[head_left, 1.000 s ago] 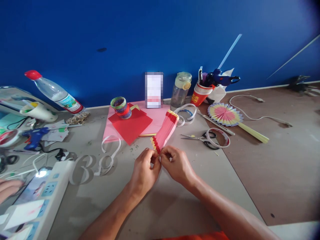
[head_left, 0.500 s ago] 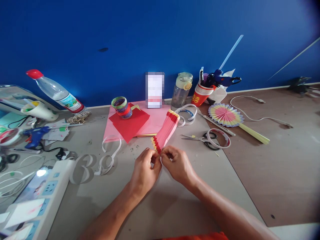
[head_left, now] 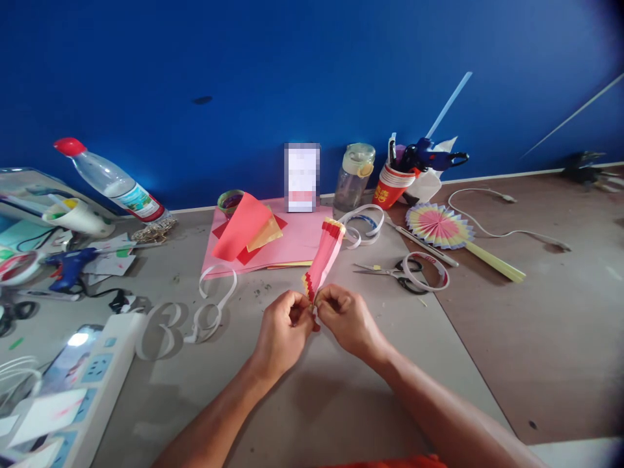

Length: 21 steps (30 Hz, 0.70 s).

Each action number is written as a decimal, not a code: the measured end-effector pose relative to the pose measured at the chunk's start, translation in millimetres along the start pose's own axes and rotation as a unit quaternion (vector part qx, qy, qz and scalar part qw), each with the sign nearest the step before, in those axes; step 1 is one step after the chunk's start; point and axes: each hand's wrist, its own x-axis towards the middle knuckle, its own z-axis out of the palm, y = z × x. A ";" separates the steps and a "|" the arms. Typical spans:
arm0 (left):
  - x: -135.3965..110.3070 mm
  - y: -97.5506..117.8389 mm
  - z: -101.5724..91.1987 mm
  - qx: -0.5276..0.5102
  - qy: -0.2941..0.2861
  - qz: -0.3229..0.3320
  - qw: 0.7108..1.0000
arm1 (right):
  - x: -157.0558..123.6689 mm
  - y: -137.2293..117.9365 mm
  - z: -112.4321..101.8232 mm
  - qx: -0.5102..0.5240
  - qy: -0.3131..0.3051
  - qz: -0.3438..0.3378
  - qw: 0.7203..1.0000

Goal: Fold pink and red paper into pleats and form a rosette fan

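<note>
Both hands meet at the middle of the grey table. My left hand (head_left: 283, 331) and my right hand (head_left: 344, 320) are closed in a pinch on the near end of a pleated pink paper strip (head_left: 324, 257) with red and yellow zigzag edges. The strip slants up and away from my fingers. Behind it lies a pink sheet (head_left: 292, 242) with red and yellow paper (head_left: 242, 227) curling up on top, and a tape roll (head_left: 230, 200) partly hidden behind that paper.
Scissors (head_left: 392, 271) and a tape ring (head_left: 427, 270) lie to the right, near a finished round paper fan (head_left: 439, 225). A cup of tools (head_left: 392, 180), a jar (head_left: 353, 173) and a bottle (head_left: 108, 180) stand at the back. A glue gun (head_left: 68, 266) and power strip (head_left: 90, 380) sit on the left.
The red and yellow sheets on the pink paper have lifted and curled up, covering most of the tape roll. The pleated strip is squeezed narrower. A person's hand at the left edge is gone.
</note>
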 end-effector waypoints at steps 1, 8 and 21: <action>0.0 0.3 -0.2 -0.005 -0.002 -0.007 1.000 | 0.1 0.4 -0.3 0.006 -0.002 0.002 1.000; 1.3 0.8 -2.0 -0.015 0.018 -0.002 1.000 | -2.5 3.3 -1.5 -0.078 0.027 -0.080 0.993; 1.3 3.4 -1.6 -0.048 0.019 -0.008 0.999 | -2.9 6.3 -5.7 -0.142 0.020 -0.183 0.972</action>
